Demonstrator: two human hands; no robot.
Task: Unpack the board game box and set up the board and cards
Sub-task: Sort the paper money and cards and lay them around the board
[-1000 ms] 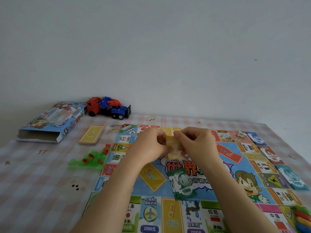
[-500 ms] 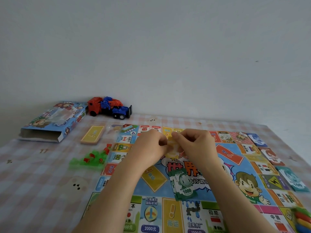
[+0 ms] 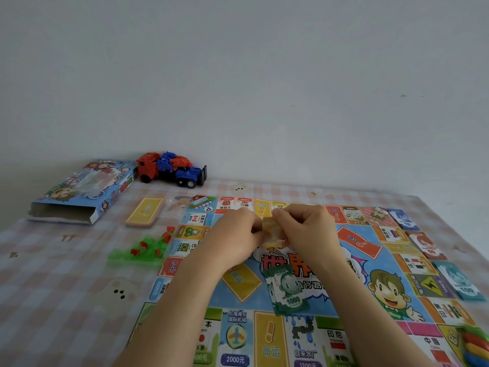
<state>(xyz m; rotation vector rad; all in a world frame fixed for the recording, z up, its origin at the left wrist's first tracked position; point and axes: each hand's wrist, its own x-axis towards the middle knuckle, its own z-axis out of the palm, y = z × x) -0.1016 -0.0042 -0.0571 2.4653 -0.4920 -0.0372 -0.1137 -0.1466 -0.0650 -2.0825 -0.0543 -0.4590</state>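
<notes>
Both hands are up over the far-middle of the board (image 3: 370,230), working on one item.

- Left hand (image 3: 235,234): fingers curled, pinching the left edge of a small yellow bundle (image 3: 271,230).
- Right hand (image 3: 304,229): fingers curled, pinching the bundle's top-right edge. Thumb mostly hidden.
- The bundle sits directly between my two hands, held just above the board and not resting on it. Can't tell whether it's cards or paper money; the print is too blurred.

Board lies flat and open on the table (image 3: 53,300), on a checked cloth.

On the board:
- green 1000 notes (image 3: 287,292), a small stack near the centre, just below my hands and between my forearms.

Off the board, right edge, far to near:
- blue notes (image 3: 403,218)
- red notes (image 3: 426,245)
- teal 100 notes (image 3: 460,283)
- coloured pawns (image 3: 476,345), at the near right corner and partly cut off by the frame.

Off the board, left side:
- yellow card stack (image 3: 144,211), just beside the far-left corner.
- green and red plastic pieces (image 3: 143,249), a loose pile touching the left edge.
- game box (image 3: 82,192), far left, lying flat with its open end towards me and well apart from my hands.
- toy truck (image 3: 170,169), red and blue, against the wall just right of the box.
</notes>
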